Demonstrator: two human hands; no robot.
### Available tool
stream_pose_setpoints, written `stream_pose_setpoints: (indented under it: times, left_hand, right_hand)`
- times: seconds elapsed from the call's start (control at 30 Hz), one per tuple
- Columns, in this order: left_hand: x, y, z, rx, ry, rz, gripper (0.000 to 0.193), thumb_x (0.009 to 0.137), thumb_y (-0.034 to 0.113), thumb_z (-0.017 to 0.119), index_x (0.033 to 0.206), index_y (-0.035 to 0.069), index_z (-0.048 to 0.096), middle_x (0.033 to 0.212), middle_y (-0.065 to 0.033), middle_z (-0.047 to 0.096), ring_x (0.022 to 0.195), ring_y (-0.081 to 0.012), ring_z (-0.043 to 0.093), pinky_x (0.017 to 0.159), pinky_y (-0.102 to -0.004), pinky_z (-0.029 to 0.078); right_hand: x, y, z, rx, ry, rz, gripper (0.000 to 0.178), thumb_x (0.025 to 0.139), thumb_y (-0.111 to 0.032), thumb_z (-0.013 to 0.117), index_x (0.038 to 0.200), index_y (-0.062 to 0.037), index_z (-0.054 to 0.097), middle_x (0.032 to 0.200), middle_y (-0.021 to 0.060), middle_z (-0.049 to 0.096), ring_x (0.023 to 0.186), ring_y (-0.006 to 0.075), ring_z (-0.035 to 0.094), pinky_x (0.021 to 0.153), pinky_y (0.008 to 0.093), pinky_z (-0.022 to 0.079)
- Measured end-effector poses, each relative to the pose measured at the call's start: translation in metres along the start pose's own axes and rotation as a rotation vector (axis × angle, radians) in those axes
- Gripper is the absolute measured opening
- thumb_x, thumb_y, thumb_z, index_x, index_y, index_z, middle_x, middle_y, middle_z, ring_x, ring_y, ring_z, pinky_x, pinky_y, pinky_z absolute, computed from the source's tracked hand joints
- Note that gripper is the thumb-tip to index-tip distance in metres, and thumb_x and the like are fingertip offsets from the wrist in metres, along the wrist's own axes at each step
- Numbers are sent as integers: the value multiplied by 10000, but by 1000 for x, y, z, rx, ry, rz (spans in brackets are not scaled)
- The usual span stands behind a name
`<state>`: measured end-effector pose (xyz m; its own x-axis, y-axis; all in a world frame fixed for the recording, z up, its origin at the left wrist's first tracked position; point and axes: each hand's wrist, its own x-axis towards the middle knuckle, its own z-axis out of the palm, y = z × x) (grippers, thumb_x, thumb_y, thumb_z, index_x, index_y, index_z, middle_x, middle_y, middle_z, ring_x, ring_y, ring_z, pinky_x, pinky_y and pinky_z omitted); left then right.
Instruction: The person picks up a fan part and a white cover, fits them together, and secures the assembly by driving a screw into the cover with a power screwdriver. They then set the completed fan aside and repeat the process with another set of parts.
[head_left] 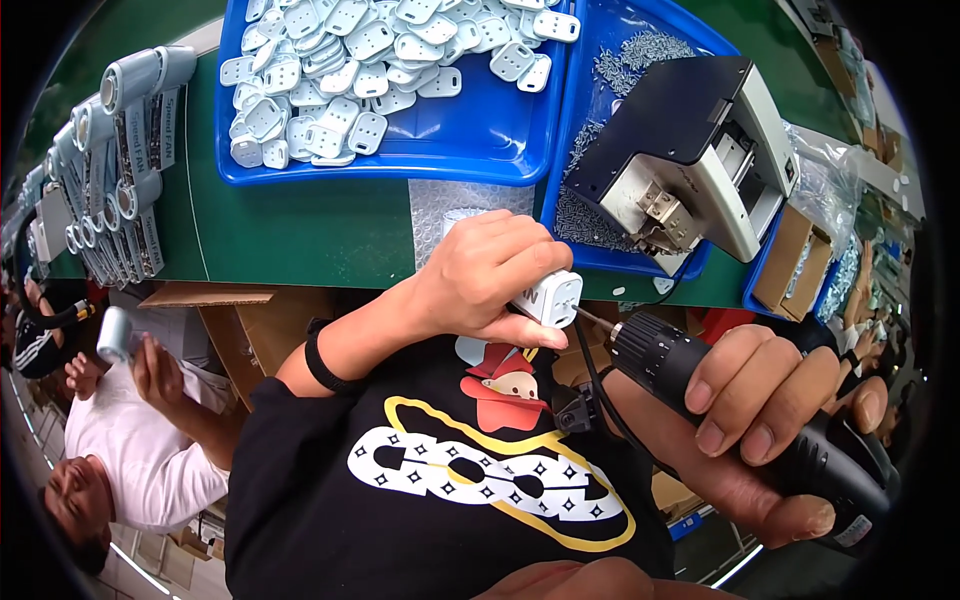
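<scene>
My left hand [495,275] is closed around a pale-blue handheld fan [550,300], its squared end pointing right with small holes in the face. Most of the fan's body is hidden by my fingers. A black electric screwdriver [655,350] is gripped in my right hand [765,405], fingers wrapped over its body. Its thin metal bit points left at the fan's end face, with the tip at or very close to a hole; whether it touches is too small to tell.
A blue tray [395,168] of pale-blue plates lies ahead. Beside it, a second blue tray [618,258] holds loose screws [640,55] and a screw feeder [650,125]. Several fans [110,190] line the left; bubble wrap [430,215] lies centrally. A co-worker [140,440] holds a part at left.
</scene>
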<state>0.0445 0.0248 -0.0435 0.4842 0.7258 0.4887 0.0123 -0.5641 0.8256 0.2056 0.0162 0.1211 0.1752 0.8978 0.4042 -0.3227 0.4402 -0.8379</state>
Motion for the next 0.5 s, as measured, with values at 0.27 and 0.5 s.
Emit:
stream_pose_setpoints:
  times: [0.27,0.5]
  left_hand:
    - [1,4,-1,9,12,-20,599,782,561,751,991,19,606,793,-82,583,659,-266,589,584,-364,453]
    - [2,4,-2,22,-34,-23,615,780,567,753,991,10,605,812,-89,597,661,-271,592,582,-372,460]
  right_hand:
    - [6,3,-6,8,-119,134,591,917,-413,703,1262,-49,389,774,25,507,572,128,549,582,309,470]
    - [33,10,-22,137,-476,235,553,924,-393,687,1307,-77,445,833,47,620,606,154,618,614,306,548]
